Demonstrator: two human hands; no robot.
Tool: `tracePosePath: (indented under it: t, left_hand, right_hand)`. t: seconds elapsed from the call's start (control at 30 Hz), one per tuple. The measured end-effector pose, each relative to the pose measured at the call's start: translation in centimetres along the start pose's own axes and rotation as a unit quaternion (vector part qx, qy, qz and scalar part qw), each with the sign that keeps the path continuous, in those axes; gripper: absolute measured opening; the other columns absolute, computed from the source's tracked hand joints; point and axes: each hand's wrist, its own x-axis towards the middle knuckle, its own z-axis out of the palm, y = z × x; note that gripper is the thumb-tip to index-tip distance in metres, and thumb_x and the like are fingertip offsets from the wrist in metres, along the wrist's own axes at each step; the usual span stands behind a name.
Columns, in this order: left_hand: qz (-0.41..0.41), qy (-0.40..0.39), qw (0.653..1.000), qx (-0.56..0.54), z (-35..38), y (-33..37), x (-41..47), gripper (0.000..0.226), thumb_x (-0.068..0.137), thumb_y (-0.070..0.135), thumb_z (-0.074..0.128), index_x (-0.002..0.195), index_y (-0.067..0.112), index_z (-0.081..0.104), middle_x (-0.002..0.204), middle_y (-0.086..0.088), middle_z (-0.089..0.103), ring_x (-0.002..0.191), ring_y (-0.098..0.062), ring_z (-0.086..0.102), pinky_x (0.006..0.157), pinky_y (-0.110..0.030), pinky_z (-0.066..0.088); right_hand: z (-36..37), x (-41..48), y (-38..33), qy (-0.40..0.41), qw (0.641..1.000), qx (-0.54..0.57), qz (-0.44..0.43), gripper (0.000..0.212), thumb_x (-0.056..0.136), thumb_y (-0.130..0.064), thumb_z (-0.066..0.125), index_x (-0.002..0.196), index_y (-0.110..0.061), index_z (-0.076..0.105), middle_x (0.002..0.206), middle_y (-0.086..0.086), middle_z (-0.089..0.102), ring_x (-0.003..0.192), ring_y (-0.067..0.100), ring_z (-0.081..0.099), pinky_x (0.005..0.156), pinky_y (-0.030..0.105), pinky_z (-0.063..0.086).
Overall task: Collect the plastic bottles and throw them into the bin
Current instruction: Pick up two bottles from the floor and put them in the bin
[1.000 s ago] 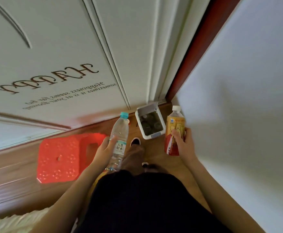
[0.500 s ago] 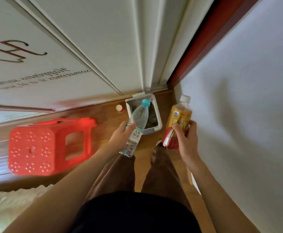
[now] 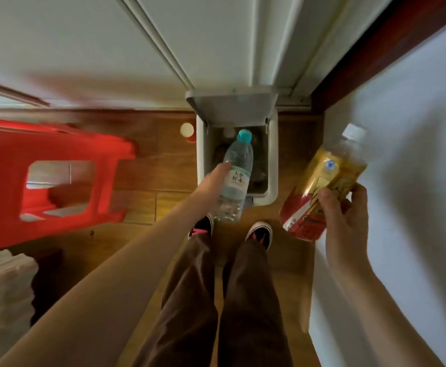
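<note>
Left hand [image 3: 212,181] grips the clear bottle [image 3: 235,181] round its middle, right hand [image 3: 346,226] clasps the yellow-labelled bottle [image 3: 325,181] (blurred) by the wall, a red stool [image 3: 57,144] stands left of the open bin [image 3: 273,165], over which the clear bottle lies lengthwise, teal cap pointing toward the door.

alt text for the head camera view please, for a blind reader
Seen from above, a person's left hand holds a clear water bottle with a teal cap over an open white bin. Their right hand holds a yellow and red bottle beside it; a red stool stands at left.
</note>
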Motion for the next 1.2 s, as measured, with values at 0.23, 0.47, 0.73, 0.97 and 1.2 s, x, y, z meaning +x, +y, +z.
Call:
tracePosePath:
  t: [0.23,0.47,0.73,0.97,1.2]
  left_hand:
    - [-0.018,-0.009,0.998,0.055,2.3,1.4,7.6,0.047,0.092,0.049,0.054,0.118,0.009,0.056,0.101,-0.013,0.068,0.096,-0.029,0.068,0.094,-0.044,0.053]
    - [0.114,0.055,0.965,0.230,5.0,3.1,11.8,0.064,0.088,0.059,0.052,0.131,0.012,0.047,0.108,-0.007,0.059,0.097,-0.025,0.059,0.083,-0.037,0.050]
    - [0.118,0.081,0.962,0.234,5.5,3.0,12.5,0.063,0.089,0.056,0.052,0.136,0.014,0.045,0.123,-0.011,0.060,0.107,-0.029,0.059,0.093,-0.041,0.051]
    - [0.192,0.055,0.968,0.152,4.7,0.1,11.0,0.068,0.088,0.039,0.063,0.147,0.027,0.032,0.131,-0.009,0.054,0.111,-0.029,0.058,0.091,-0.043,0.054]
    - [0.208,0.115,0.953,0.189,6.1,1.4,14.4,0.065,0.083,0.037,0.068,0.141,0.018,0.047,0.118,-0.007,0.062,0.106,-0.025,0.059,0.074,-0.028,0.045]
  right_hand:
    - [0.0,2.3,3.9,-0.005,0.999,0.026,-0.021,0.032,0.093,-0.033,0.058,0.119,-0.018,0.048,0.095,-0.016,0.071,0.089,0.003,0.070,0.071,0.017,0.056]
    - [0.1,4.0,5.5,-0.004,1.000,0.012,-0.028,0.032,0.086,-0.037,0.061,0.114,-0.022,0.052,0.093,-0.015,0.072,0.084,0.003,0.070,0.070,0.018,0.057]
    - [0.7,5.1,5.5,-0.041,0.998,-0.014,-0.039,0.032,0.081,-0.039,0.056,0.111,-0.028,0.051,0.091,-0.024,0.071,0.084,-0.003,0.069,0.066,0.011,0.053]
    - [1.9,5.8,5.2,-0.051,0.998,-0.025,0.007,0.052,0.082,-0.048,0.064,0.124,-0.021,0.049,0.115,-0.001,0.067,0.099,0.012,0.069,0.074,0.021,0.057]
    - [3.6,7.1,6.1,-0.054,0.997,-0.022,0.044,0.050,0.085,-0.044,0.060,0.127,-0.019,0.048,0.120,0.004,0.065,0.102,0.015,0.069,0.080,0.028,0.059]
